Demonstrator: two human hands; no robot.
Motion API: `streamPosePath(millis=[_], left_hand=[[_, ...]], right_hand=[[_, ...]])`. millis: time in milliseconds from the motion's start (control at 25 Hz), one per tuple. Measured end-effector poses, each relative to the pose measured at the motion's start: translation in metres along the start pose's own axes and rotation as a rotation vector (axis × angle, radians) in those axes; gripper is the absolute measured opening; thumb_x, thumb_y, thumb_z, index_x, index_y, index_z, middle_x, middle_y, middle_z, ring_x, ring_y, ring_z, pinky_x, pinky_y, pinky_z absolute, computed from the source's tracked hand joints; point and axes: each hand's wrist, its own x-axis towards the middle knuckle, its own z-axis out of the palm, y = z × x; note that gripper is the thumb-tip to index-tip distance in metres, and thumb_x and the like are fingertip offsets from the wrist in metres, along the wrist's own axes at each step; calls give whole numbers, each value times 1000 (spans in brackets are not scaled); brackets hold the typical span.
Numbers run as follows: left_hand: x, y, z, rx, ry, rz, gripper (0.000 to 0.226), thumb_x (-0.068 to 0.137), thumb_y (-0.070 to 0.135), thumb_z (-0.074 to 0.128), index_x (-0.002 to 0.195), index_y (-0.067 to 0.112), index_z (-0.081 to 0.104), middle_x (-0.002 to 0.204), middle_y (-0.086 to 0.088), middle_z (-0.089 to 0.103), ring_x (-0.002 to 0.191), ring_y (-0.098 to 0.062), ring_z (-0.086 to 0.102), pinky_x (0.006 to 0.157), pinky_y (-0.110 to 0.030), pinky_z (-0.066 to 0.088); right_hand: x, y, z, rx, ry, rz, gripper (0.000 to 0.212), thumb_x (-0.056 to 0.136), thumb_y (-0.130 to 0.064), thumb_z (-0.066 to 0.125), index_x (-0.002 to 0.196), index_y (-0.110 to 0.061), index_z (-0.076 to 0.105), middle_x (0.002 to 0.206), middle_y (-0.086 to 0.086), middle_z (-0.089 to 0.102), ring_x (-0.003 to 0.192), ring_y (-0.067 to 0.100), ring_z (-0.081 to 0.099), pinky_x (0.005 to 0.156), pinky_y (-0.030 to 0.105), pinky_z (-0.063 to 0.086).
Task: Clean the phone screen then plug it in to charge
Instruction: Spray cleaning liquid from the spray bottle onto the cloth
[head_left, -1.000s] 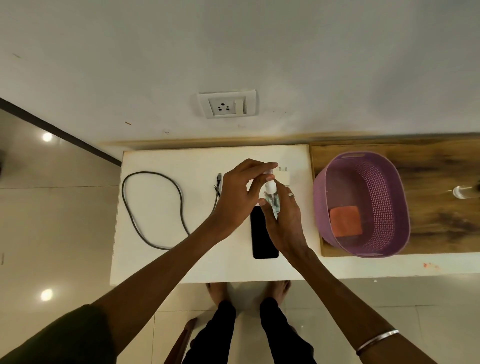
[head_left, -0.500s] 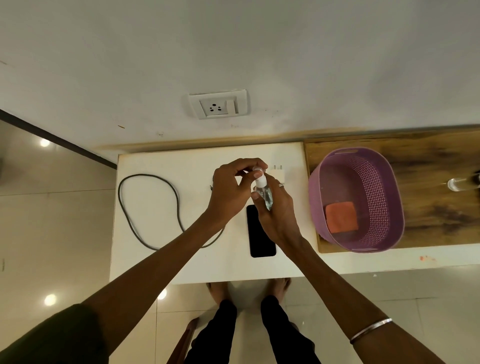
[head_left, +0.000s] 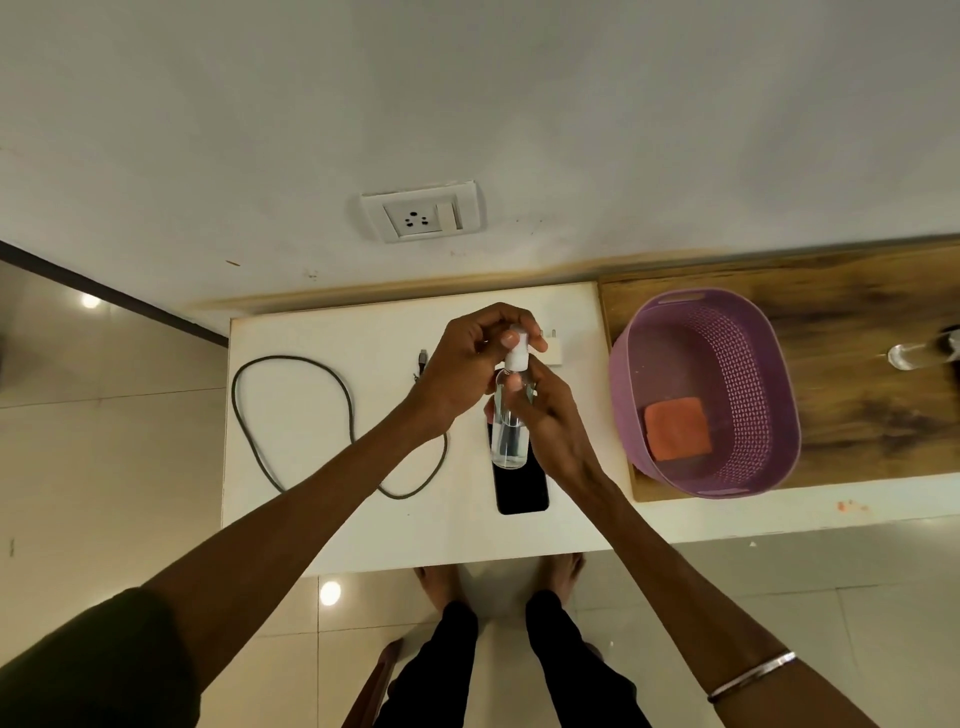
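Note:
A black phone (head_left: 521, 488) lies screen up on the white table (head_left: 322, 525), partly hidden by my hands. Above it I hold a small clear spray bottle (head_left: 510, 431) with liquid in it. My right hand (head_left: 550, 415) grips the bottle's body. My left hand (head_left: 467, 364) pinches its white cap (head_left: 517, 353) at the top. A dark charging cable (head_left: 291, 415) loops on the table's left half, its plug end (head_left: 422, 359) lying free. A white charger adapter (head_left: 551, 349) sits just behind my hands. The wall socket (head_left: 421, 213) is above the table.
A purple perforated basket (head_left: 727, 332) with an orange cloth (head_left: 676, 427) inside stands on a wooden board (head_left: 857, 415) to the right. A clear object (head_left: 906, 356) lies at the far right edge. My bare feet show below the table's front edge.
The bottle has come lower and nearer, its clear body now showing fully over the phone. Both hands stay on it, the left one still at the cap.

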Motion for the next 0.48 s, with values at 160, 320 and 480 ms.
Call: streamPosePath(millis=[160, 320, 480], left_hand=[[1, 0, -7, -64, -90, -33, 30, 102, -4, 44, 107, 14, 66, 107, -4, 76, 89, -20, 69, 50, -28, 38], [-8, -11, -3, -120, 139, -29, 23, 97, 6, 60, 118, 5, 71, 112, -6, 76, 101, -17, 72, 80, -30, 54], [-8, -10, -3, -93, 281, -56, 10, 88, 8, 73, 98, 7, 76, 93, 0, 78, 87, -10, 72, 78, -20, 54]], right_hand=[[-3, -4, -6, 55, -57, -16, 42, 93, -31, 44, 122, -1, 49, 98, 18, 64, 77, 28, 64, 76, 35, 57], [-1, -2, -9, -108, 21, -16, 21, 99, -27, 48, 117, -18, 50, 101, 6, 67, 82, 19, 67, 80, 25, 55], [2, 2, -12, -278, 56, -1, 27, 96, -33, 52, 119, -18, 53, 106, 3, 67, 89, 16, 65, 80, 14, 48]])
